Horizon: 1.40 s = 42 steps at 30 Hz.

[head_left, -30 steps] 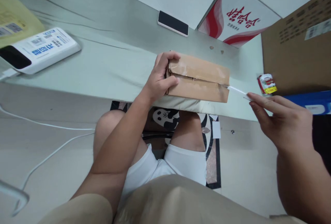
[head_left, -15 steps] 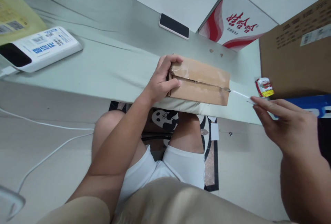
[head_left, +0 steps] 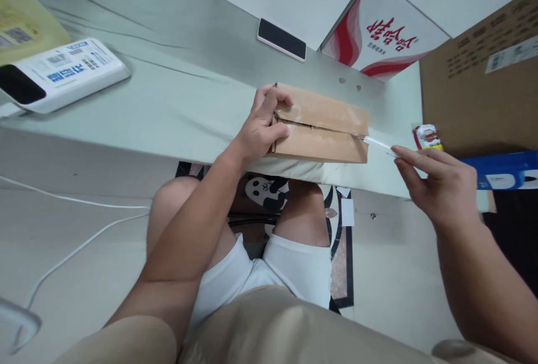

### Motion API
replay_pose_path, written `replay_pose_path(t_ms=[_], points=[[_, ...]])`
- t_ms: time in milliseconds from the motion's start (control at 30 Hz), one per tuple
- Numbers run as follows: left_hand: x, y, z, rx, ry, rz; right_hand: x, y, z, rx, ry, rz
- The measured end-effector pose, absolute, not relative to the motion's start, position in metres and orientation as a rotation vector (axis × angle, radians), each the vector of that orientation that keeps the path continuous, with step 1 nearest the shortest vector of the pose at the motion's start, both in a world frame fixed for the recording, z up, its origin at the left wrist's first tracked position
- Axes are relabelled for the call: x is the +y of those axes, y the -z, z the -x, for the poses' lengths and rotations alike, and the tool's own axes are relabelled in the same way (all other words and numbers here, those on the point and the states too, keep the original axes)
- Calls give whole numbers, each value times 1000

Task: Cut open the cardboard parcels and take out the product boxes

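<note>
The fingers of the right hand (head_left: 441, 185) pinch a slim white tool (head_left: 378, 144), its tip at the lengthwise seam near the right end of a small cardboard box (head_left: 323, 147); those of the left hand (head_left: 258, 129) clasp the opposite end, thumb on the nearer half. The box is at the near edge of the surface (head_left: 176, 106), with a phone (head_left: 281, 40) beyond and a packet (head_left: 427, 136) to the right, beside a large carton (head_left: 474, 95).

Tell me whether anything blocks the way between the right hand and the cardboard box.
Only the slim white tool held in the right hand bridges that gap, its tip at the seam of the cardboard box. Nothing else visible stands between them.
</note>
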<state>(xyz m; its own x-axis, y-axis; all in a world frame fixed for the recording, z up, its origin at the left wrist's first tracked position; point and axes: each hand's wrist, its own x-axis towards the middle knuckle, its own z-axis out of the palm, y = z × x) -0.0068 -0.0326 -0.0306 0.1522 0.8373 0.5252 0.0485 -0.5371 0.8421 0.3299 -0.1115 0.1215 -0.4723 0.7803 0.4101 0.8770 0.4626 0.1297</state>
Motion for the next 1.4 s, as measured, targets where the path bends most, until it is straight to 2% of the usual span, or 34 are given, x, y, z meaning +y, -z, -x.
replay_pose_path(t_ms=[233, 600, 900, 1067, 1200, 1300, 1400], points=[[-38, 23, 8, 849, -1453, -1764, -110, -123, -339, -2471, 540, 1270], [-37, 19, 8, 919, -1393, -1766, -111, -138, -341, -2470, 597, 1397], [-37, 22, 8, 972, -1368, -1790, -99, -131, -330, -2483, 716, 1416], [-42, 15, 8, 1014, -1354, -1785, -90, -125, -331, -2468, 613, 1525], [-44, 16, 3, 1060, -1433, -1677, -91, -129, -347, -2459, 542, 1403], [-42, 19, 1, 1076, -1477, -1640, -93, -123, -376, -2275, 714, 1355], [-38, 25, 0, 1051, -1518, -1654, -91, -89, -403, -1933, 705, 1700]])
